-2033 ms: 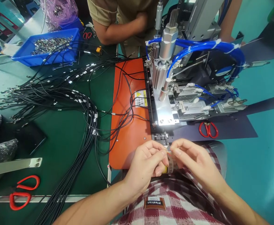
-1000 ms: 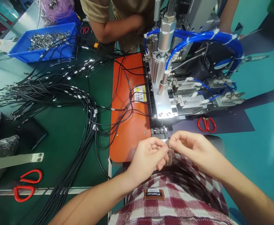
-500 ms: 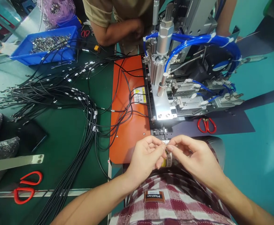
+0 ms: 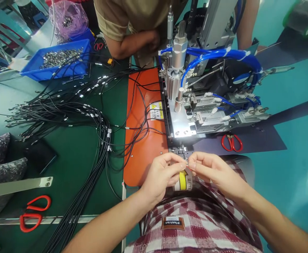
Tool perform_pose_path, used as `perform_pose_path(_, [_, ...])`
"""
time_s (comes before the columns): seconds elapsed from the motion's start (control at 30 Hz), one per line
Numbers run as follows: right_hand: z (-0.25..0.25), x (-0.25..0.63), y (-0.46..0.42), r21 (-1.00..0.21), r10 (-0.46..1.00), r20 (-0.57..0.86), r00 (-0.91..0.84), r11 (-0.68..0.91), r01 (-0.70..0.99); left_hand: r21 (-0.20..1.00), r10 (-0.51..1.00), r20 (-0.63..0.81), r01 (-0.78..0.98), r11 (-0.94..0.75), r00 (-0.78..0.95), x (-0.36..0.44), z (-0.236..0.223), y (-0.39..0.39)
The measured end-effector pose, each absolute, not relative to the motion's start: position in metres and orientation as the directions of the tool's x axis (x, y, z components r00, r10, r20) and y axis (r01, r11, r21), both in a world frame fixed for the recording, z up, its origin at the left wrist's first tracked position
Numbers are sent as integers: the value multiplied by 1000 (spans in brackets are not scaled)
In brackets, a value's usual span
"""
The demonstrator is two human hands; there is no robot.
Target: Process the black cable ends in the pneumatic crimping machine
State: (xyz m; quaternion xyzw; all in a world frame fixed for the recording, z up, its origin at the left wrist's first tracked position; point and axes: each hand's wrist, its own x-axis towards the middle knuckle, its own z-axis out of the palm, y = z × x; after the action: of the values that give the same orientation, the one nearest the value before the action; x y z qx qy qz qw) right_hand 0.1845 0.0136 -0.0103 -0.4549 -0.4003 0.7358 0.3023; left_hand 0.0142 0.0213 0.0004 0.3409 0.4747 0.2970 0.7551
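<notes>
My left hand [image 4: 160, 174] and my right hand [image 4: 213, 168] meet fingertip to fingertip in front of the machine. Each is closed in a pinch on something tiny; its kind is too small to make out. Just beyond the fingers lies a small black fixture [image 4: 179, 150] at the machine's near end. Below them, between the hands, a yellow and white label [image 4: 183, 181] shows. The orange plate [image 4: 143, 165] is to the left of my left hand, with several black cables [image 4: 140, 131] running across it to the machine.
A metal machine [image 4: 180, 121] with blue air hoses [image 4: 222, 52] stands ahead. Red-handled scissors [image 4: 231, 143] lie right of it, another pair [image 4: 35, 213] at lower left. A cable bundle [image 4: 101, 130] covers the green table; a blue bin [image 4: 56, 73] holds metal parts. A person [image 4: 114, 21] stands opposite.
My fingertips were slightly apart two seconds ago; they have come together. Both hands keep their pinch. The view has shifted slightly, and the machine looks the same.
</notes>
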Motion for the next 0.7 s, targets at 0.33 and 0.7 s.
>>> perform_pose_path(0.33, [1, 181, 7, -858, 819, -441, -368, -504, -94, 912, 880, -389, -24, 410, 271, 19, 9, 19])
perform_pose_path(0.7, [-8, 178, 3, -903, 860, -400, -316, -429, -25, 789, 782, -539, -136, 599, 313, 21, 3, 22])
